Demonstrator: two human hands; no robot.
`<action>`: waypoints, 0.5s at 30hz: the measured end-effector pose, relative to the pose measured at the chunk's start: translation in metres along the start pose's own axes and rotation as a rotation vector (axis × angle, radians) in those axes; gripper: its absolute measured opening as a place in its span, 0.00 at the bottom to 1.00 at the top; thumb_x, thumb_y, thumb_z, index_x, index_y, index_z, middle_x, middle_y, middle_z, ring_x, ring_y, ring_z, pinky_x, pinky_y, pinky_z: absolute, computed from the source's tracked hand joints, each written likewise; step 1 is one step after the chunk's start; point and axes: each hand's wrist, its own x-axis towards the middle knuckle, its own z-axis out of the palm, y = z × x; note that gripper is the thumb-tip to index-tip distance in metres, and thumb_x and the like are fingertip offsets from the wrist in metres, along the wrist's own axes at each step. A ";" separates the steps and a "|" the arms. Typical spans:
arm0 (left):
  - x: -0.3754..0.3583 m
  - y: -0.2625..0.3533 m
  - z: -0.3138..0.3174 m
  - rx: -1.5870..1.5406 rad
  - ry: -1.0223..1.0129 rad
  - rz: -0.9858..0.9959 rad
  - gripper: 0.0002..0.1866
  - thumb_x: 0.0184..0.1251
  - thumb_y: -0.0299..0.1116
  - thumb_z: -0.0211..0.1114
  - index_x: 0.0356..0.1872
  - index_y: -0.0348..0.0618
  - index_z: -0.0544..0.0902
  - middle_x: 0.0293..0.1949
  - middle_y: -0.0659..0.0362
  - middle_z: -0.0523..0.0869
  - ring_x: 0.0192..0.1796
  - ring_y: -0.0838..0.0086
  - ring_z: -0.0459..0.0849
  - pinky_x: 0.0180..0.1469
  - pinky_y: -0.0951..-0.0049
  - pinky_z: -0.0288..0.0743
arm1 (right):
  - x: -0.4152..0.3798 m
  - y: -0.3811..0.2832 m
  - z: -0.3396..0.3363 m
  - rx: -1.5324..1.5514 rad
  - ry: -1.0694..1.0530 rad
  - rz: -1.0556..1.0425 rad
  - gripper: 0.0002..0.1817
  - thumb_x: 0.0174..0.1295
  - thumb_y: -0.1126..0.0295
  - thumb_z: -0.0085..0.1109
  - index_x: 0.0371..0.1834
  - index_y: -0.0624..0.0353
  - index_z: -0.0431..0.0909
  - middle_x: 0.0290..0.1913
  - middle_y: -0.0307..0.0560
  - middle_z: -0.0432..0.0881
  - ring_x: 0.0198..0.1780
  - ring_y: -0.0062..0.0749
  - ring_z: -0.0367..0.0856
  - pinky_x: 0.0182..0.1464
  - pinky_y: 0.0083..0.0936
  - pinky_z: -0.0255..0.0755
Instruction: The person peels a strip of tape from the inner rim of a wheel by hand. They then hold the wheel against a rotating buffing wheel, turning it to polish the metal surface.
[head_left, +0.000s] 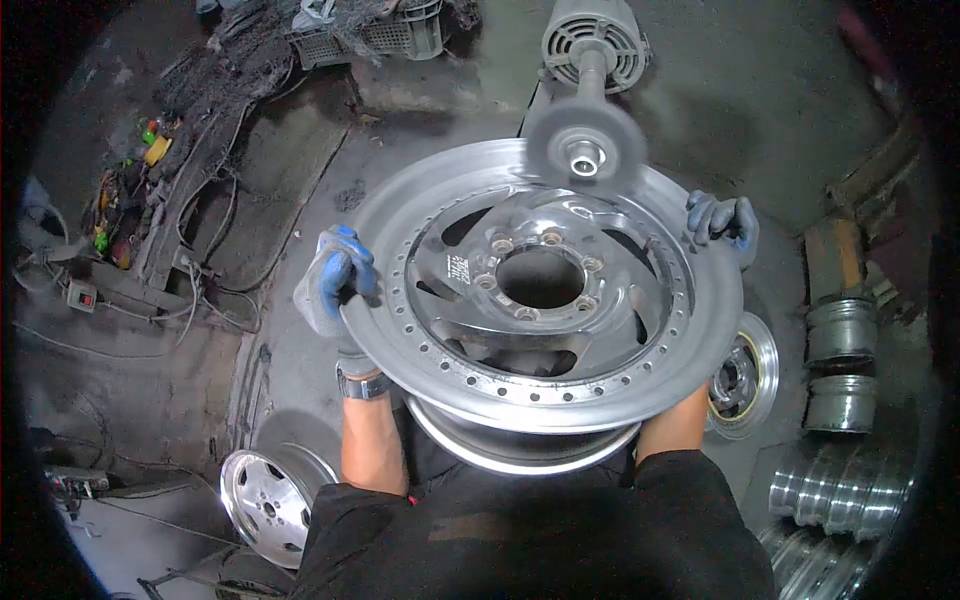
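Spanning both gloved hands: metal wheel rim (545,405) | left hand (338,278), right hand (722,228): each gripping opposite edges

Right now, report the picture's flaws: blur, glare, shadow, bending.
Head view: a dark, rounded border closes off the corners; apparent wide-lens bending toward the sides; the round disc is smeared by blur, the large rim fairly sharp; bright glints streak the stacked rims at lower right.

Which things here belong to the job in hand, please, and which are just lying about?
In the job, it seems:
held rim
left hand
right hand
disc
motor

Apparently lying about:
crate
lower-left rim
rims at right
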 end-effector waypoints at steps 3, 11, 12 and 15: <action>0.005 0.000 0.010 -0.029 0.050 0.038 0.21 0.71 0.39 0.53 0.18 0.38 0.76 0.22 0.53 0.78 0.33 0.66 0.72 0.48 0.62 0.66 | -0.002 -0.004 -0.004 -0.019 -0.084 -0.008 0.28 0.84 0.58 0.33 0.23 0.52 0.75 0.16 0.48 0.78 0.26 0.39 0.73 0.52 0.39 0.65; 0.012 -0.021 0.012 -0.143 0.074 -0.002 0.19 0.65 0.36 0.55 0.15 0.36 0.75 0.19 0.56 0.73 0.29 0.70 0.68 0.39 0.66 0.61 | -0.009 -0.024 0.002 -0.122 -0.165 -0.007 0.29 0.85 0.58 0.30 0.23 0.53 0.73 0.17 0.49 0.79 0.28 0.41 0.74 0.53 0.40 0.64; 0.012 -0.022 0.012 -0.168 0.089 -0.021 0.19 0.65 0.36 0.55 0.15 0.36 0.75 0.19 0.57 0.73 0.29 0.70 0.68 0.39 0.66 0.61 | -0.010 -0.026 0.003 -0.126 -0.145 0.005 0.29 0.84 0.58 0.31 0.23 0.52 0.73 0.17 0.49 0.79 0.28 0.41 0.74 0.53 0.40 0.64; 0.012 -0.016 0.012 -0.174 0.103 -0.034 0.19 0.65 0.36 0.56 0.16 0.35 0.75 0.19 0.57 0.74 0.29 0.70 0.67 0.39 0.65 0.61 | -0.008 -0.026 0.005 -0.116 -0.153 0.015 0.28 0.83 0.58 0.33 0.22 0.52 0.73 0.17 0.49 0.78 0.28 0.41 0.74 0.54 0.40 0.64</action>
